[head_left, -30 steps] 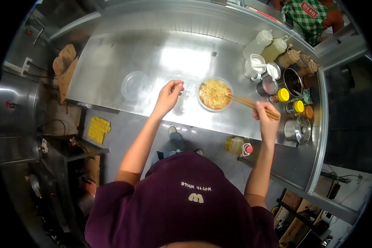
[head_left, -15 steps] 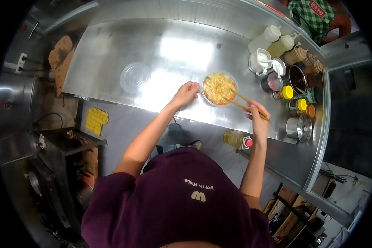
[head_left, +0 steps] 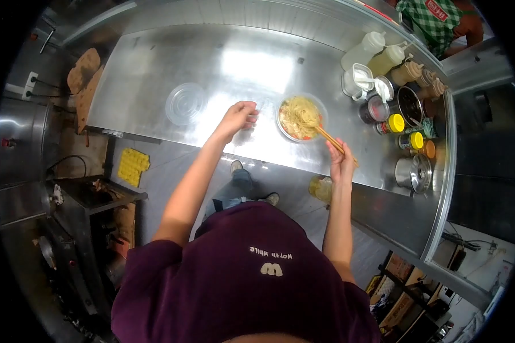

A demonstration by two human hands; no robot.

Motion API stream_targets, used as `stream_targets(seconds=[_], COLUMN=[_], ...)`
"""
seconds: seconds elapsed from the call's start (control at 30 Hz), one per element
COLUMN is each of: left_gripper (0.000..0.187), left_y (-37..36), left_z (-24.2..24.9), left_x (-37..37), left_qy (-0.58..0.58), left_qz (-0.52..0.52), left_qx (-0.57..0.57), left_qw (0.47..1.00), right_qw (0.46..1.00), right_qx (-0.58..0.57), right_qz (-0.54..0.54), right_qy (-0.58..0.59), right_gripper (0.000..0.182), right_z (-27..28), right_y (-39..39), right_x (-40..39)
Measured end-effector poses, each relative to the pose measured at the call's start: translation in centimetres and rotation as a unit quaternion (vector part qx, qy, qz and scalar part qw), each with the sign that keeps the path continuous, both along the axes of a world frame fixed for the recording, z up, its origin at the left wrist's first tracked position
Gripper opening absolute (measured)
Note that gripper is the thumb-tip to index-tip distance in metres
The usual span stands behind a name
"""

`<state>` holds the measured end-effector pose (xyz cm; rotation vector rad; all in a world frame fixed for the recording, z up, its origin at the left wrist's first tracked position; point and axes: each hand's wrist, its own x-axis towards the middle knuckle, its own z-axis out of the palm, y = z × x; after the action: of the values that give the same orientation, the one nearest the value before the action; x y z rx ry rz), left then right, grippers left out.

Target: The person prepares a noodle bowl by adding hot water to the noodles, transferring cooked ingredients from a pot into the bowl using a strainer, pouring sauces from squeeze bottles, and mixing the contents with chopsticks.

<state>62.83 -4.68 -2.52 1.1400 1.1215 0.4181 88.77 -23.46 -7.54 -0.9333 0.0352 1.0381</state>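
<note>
A round clear bowl (head_left: 280,125) of shredded yellowish food (head_left: 297,114) with orange bits stands near the front edge of the steel counter (head_left: 149,74). My right hand (head_left: 341,160) grips a pair of wooden chopsticks (head_left: 330,138), held close together, their tips in the food at the bowl's right side. To the left of the bowl, my left hand (head_left: 239,120) is raised over the counter, fingers loosely curved and apart, touching nothing. Further left lies a round clear lid (head_left: 185,104).
Squeeze bottles (head_left: 363,50), a white container (head_left: 357,80), yellow-lidded jars (head_left: 396,123) and a steel pot (head_left: 413,173) line the counter's right side. A yellow-green jug (head_left: 320,188) is on the floor. Another person's checkered clothing (head_left: 432,23) shows at top right.
My left hand has let go of the bowl's rim and moved left. The chopsticks have come together, and my right hand has shifted slightly left. The food is gathered around their tips.
</note>
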Motion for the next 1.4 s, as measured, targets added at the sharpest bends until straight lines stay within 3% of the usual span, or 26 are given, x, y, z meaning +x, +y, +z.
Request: stream_targets(seconds=[0.13,0.33,0.4,0.67,0.77,0.87,1.2,1.4], left_gripper=[0.036,0.035,0.035,0.033,0.034,0.031,0.032,0.030], left_y=[0.2,0.9,1.3,0.9,0.3,-0.2,-2.0,-2.5], left_z=[1.7,2.9,3.0,2.4,1.3,0.9,0.2,0.4], left_x=[-1.2,-2.9,-3.5,-4.9,-5.6,-6.4,-7.2,-7.5], left_qy=[0.002,-0.023,-0.028,-0.018,-0.022,-0.008,-0.005,0.002], left_qz=[0.031,0.068,0.073,0.094,0.108,0.107,0.127,0.120], left_qx=[0.003,0.015,0.016,-0.004,-0.015,-0.033,-0.049,-0.047], left_qw=[1.000,0.997,0.997,0.995,0.994,0.994,0.991,0.992], right_qw=[1.000,0.997,0.989,0.899,0.875,0.869,0.978,0.999], right_qx=[0.003,0.038,0.009,-0.148,-0.162,-0.144,-0.078,-0.015], right_qz=[-0.006,0.017,0.045,0.147,0.162,0.183,0.090,0.033], right_qy=[0.017,-0.062,-0.141,-0.386,-0.427,-0.436,-0.172,-0.023], right_gripper=[0.027,0.027,0.028,0.026,0.022,0.021,0.023,0.021], right_z=[1.6,6.2,7.9,13.4,14.3,11.8,2.3,-0.6], right_y=[-0.8,-0.3,-0.1,0.2,0.0,0.6,2.0,1.2], right_x=[0.5,1.7,1.6,-0.1,-0.5,0.0,0.8,1.3])
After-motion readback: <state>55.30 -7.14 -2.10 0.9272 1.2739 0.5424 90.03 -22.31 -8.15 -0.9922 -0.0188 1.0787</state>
